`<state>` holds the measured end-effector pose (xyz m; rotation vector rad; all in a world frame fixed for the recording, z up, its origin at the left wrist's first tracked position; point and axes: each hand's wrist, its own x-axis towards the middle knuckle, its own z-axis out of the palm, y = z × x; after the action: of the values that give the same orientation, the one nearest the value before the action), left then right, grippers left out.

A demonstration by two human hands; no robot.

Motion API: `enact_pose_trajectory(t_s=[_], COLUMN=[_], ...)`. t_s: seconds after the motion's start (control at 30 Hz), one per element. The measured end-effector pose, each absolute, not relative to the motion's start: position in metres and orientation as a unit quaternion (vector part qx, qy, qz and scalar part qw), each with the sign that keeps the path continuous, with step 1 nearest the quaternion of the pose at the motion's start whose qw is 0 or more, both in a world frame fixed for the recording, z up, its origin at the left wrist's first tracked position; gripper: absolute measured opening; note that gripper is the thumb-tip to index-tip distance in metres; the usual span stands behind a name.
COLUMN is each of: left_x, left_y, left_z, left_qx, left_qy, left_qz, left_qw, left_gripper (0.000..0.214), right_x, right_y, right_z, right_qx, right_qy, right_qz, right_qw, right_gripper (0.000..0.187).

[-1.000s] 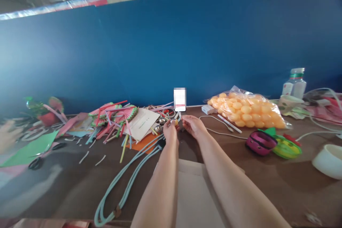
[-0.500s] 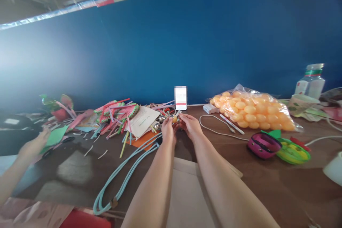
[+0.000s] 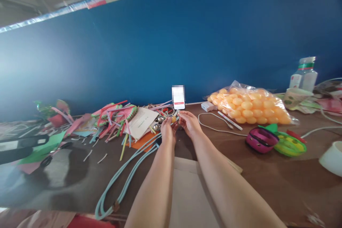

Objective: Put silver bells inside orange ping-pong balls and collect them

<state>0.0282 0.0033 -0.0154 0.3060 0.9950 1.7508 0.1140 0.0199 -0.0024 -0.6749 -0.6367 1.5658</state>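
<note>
My left hand [image 3: 167,130] is closed around a small orange-yellow ball [image 3: 174,118], which shows at its fingertips. Close beside it, the fingers of my right hand [image 3: 189,124] are pinched together near the ball; something small and pale seems to be at their tips, too small to name. Shiny silver balls [image 3: 157,127] lie just left of my left hand. Behind both hands a phone [image 3: 179,98] with a lit, partly blurred screen leans upright. Light-blue cord [image 3: 117,174] loops across the table from near my left wrist.
Left are pipe cleaners [image 3: 114,115], a paper sheet [image 3: 140,123], green paper [image 3: 42,148] and scissors [image 3: 46,161]. To the right lie a bag of orange balls [image 3: 251,103], a white cable [image 3: 213,128], a pen [image 3: 229,120], a magenta case [image 3: 262,140] and a bottle [image 3: 304,74].
Another person's arm at the far left has gone out of view, and the green paper there shows more fully. The camera has shifted slightly. My hands stay close together, nearly unmoved.
</note>
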Motion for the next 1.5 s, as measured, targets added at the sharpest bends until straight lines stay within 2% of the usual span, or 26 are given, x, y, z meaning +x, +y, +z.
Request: enact_pose_trajectory(t_s=[0.4,0.67,0.9,1.23,1.5], left_x=[0.029,0.028,0.028,0.027,0.030], left_y=[0.005,0.008,0.009,0.007,0.001], left_z=[-0.018,-0.020,-0.019,-0.017,-0.011], left_qx=[0.121,0.132,0.149,0.131,0.157], left_qy=[0.370,0.407,0.429,0.387,0.362], left_qz=[0.765,0.772,0.770,0.771,0.769], left_qw=[0.512,0.470,0.448,0.489,0.504], left_gripper=[0.014,0.023,0.025,0.017,0.017], right_x=[0.112,0.111,0.110,0.113,0.112], right_y=[0.021,0.022,0.022,0.019,0.021], right_z=[-0.008,-0.015,-0.019,-0.016,-0.014], right_qx=[-0.372,-0.443,-0.438,-0.422,-0.383], right_qy=[-0.296,-0.344,-0.380,-0.372,-0.358], right_qz=[0.689,0.636,0.638,0.637,0.627], right_qw=[0.547,0.530,0.507,0.527,0.576], right_gripper=[0.009,0.013,0.012,0.010,0.018])
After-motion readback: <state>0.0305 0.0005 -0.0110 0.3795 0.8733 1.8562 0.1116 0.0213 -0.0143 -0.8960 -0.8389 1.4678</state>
